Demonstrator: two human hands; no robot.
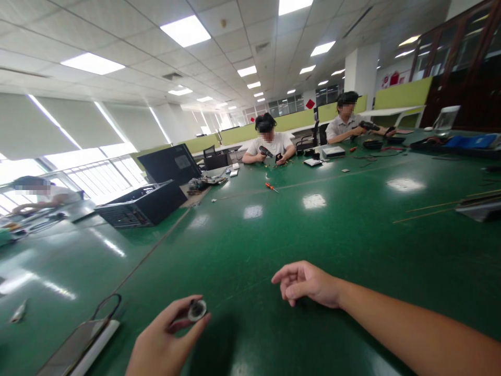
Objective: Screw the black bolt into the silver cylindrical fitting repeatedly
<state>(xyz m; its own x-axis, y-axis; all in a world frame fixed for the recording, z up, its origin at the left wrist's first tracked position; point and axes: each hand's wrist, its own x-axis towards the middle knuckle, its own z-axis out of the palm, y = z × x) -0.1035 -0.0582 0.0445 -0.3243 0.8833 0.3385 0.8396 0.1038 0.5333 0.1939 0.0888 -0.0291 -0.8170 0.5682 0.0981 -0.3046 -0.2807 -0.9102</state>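
Observation:
Between the thumb and fingers of my left hand (166, 334) is a small round part (197, 310) with a pale rim and a dark middle; its exact kind cannot be made out. The part is held above the green tabletop (242, 235), near the front. My right hand (309, 284) hovers to the right of it with nothing in it. Its index finger points left, the other fingers are loosely bent, and the thumb is apart from them.
A phone-like device with a cable (80, 344) lies at the lower left. Beyond stand a black computer case (143, 203) and an orange screwdriver (271, 187). Two people (270, 141) across the table hold dark tools; another person sits far left. Thin rods (430, 210) lie right.

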